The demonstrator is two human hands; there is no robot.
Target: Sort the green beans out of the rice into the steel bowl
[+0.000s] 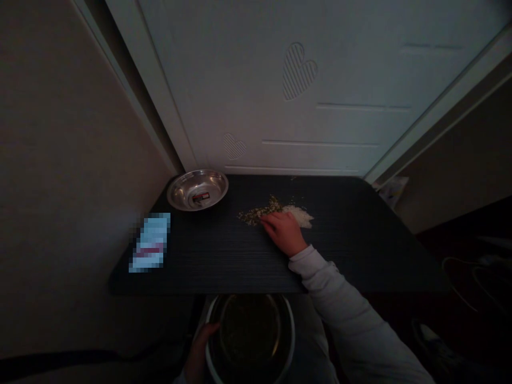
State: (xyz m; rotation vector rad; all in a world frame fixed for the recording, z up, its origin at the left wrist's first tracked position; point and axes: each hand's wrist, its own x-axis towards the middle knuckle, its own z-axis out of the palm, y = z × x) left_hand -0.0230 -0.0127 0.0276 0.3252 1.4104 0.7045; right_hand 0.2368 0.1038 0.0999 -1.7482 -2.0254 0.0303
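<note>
My right hand (283, 230) reaches over the table, its fingers bent together and down onto a spread of greenish-brown grains mixed with pale ones (256, 214). I cannot make out what is between the fingertips. Just behind its knuckles lies a heap of white rice-like grains (299, 215). Down in my lap sits a deep round bowl (291, 341) with a pale rim and a dark inside; its contents are too dark to tell. My left hand (203, 341) grips this bowl at its left side, thumb over the rim.
A shallow metal bowl (218, 200) with a dark and red label inside stands at the table's back left. A phone-like blurred bright rectangle (150, 242) lies at the left edge. The dark table (360, 240) meets a white panel (248, 106) with heart patterns.
</note>
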